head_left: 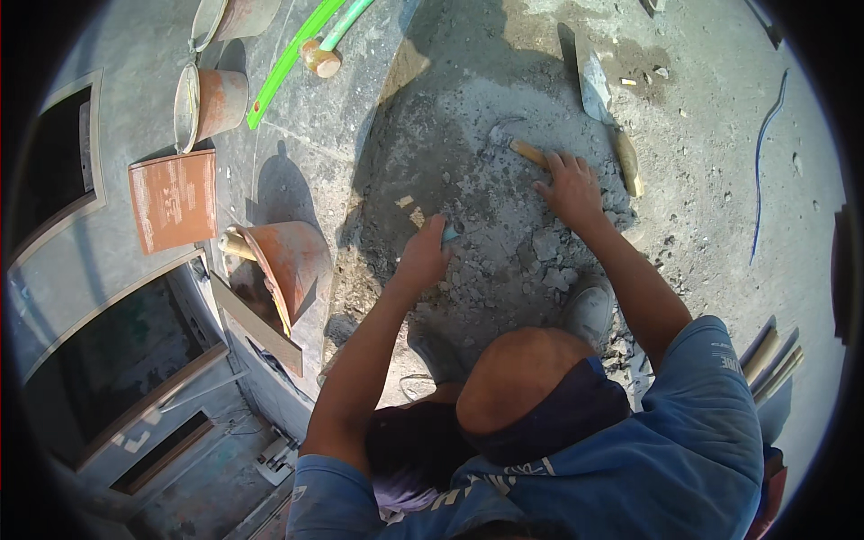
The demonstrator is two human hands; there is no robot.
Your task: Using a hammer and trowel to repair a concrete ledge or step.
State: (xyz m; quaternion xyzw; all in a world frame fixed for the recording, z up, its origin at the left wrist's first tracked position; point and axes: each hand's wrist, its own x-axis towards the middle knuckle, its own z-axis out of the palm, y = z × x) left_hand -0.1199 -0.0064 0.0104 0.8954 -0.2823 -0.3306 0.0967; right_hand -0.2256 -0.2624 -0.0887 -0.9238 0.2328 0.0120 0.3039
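Note:
My right hand [573,189] is closed round the end of a tool's wooden handle [529,154]. The tool's far end rests in grey, dusty rubble [486,193], and its shape is hard to make out. Closer to me on the left, my left hand [423,256] is closed on a teal-handled tool [451,232]; its working part is mostly hidden. Just right of my right hand lies a trowel [594,88] with a wooden handle. Small tan fragments [417,216] lie by my left hand, and broken grey lumps [546,245] lie between my arms.
To the left stand a tipped orange bucket [292,261], another bucket [222,97] and a reddish tile [174,200]. A mallet [321,58] lies beside a bright green straightedge [286,67]. At the right are a blue cord [761,162] and wooden sticks [776,369]. My boot [589,306] stands beside the rubble.

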